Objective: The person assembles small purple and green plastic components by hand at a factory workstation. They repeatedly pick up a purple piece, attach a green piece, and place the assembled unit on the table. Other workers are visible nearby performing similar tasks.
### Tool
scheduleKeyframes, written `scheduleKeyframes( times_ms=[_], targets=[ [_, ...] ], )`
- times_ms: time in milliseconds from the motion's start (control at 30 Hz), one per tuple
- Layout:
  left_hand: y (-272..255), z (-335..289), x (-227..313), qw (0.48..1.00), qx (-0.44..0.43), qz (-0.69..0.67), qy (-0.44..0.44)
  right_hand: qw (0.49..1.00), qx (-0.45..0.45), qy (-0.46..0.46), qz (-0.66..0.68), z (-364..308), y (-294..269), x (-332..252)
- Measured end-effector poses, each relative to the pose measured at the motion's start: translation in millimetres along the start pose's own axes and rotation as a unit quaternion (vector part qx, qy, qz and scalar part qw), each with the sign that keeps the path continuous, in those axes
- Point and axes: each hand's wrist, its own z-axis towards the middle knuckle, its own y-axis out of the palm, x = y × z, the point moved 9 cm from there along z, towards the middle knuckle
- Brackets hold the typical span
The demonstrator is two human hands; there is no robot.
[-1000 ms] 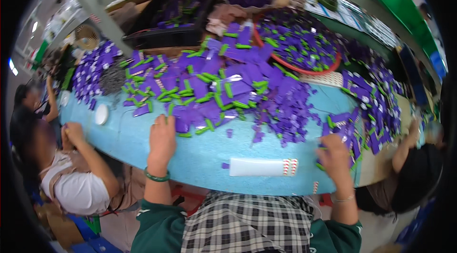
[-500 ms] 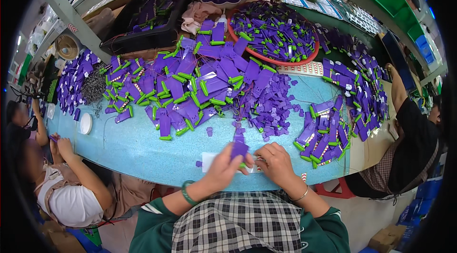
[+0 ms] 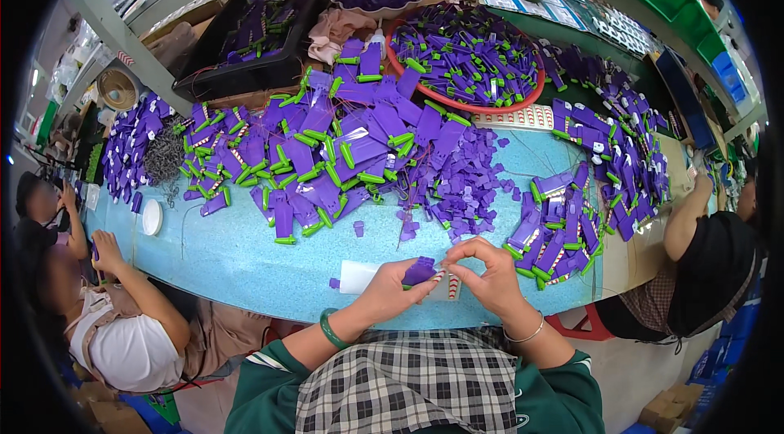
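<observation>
Over the front edge of the table, my left hand (image 3: 385,293) is closed around a flat purple plastic piece (image 3: 420,271), fingers and thumb covering its lower part. Close beside it, my right hand (image 3: 488,277) pinches thumb and forefinger together at the end of a narrow red-and-white striped strip (image 3: 438,275), which lies against the purple piece. Whether the strip is stuck down there I cannot tell. Beneath my hands lies a white sheet (image 3: 354,277), with another striped strip (image 3: 454,287) by my right wrist side.
A heap of purple pieces with green ends (image 3: 327,148) spreads ahead, beside small purple tabs (image 3: 461,181). A red-rimmed basket (image 3: 523,104), a black tray (image 3: 237,81) and a white dish (image 3: 153,217) stand around. Another pile (image 3: 563,230) lies right. Co-workers sit on both sides.
My right hand has lifted slightly and turned, its fingertips now pinched above the purple piece. My left hand has tilted that piece to the right. More of the striped strip on the table shows.
</observation>
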Motion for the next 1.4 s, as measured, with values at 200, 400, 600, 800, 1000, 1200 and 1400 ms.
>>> scheduleKeyframes(
  times_ms=[200, 400, 600, 800, 1000, 1200, 1400],
  targets=[
    [-17.7, 1.8, 3.0, 0.990, 0.047, -0.129, 0.021, 0.993, 0.100, -0.050, -0.026, 0.9, -3.4, -36.6],
    [-12.6, -3.1, 12.1, 0.989, 0.047, -0.134, 0.030, 0.992, -0.022, 0.038, 0.119, -7.1, 28.4, 7.1],
    [-17.3, -6.7, 11.2, 0.988, 0.051, -0.138, 0.040, 0.958, 0.053, 0.131, 0.250, -6.2, 31.1, 13.9],
    [-11.3, -5.6, 20.6, 0.980, 0.032, -0.194, 0.036, 0.988, 0.058, 0.013, 0.141, -5.6, 25.7, 0.0],
    [-1.2, -1.9, 3.4, 0.938, -0.027, -0.344, -0.022, 0.978, 0.005, 0.134, 0.159, -11.0, 40.5, 29.8],
    [3.3, -3.2, 8.7, 0.928, -0.044, -0.369, -0.013, 0.973, 0.019, 0.131, 0.188, -12.0, 41.9, 35.7],
    [5.4, -2.8, 4.9, 0.928, -0.050, -0.369, -0.012, 0.968, 0.021, 0.152, 0.198, -14.4, 42.9, 37.4]
  ],
)
